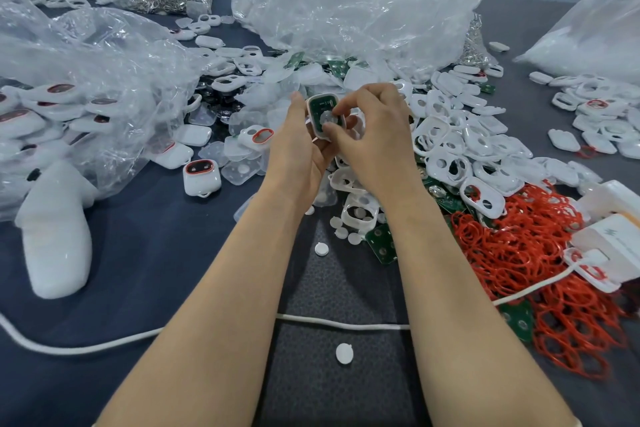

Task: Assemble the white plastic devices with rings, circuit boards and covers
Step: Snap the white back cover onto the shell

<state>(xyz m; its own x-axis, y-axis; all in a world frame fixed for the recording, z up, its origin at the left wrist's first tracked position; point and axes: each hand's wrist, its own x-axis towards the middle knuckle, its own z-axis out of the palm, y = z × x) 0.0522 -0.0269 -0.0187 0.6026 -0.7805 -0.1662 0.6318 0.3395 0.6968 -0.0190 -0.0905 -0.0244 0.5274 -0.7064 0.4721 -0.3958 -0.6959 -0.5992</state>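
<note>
A dark blue worktop (121,253) lies under clear plastic bags (346,10), heaps of white shells (460,139), orange-red rings (519,253) and green circuit boards (381,243). Above its middle the left hand (298,149) cradles 1 white housing (313,104), open side up, its grip curled round the edges. A green board (320,107) sits inside it. The right hand (374,135) has its grip pinched, thumb and forefinger on a pale round disc (327,118) that lies on the board.

I judge the step to be seating that disc. Keep the housing level, centre the disc over its pad and press straight down. Check that the board lies flat before a cover goes on.

The white box (613,239) at the right carries a small grey mark, too small to read; no other writing shows.
</note>
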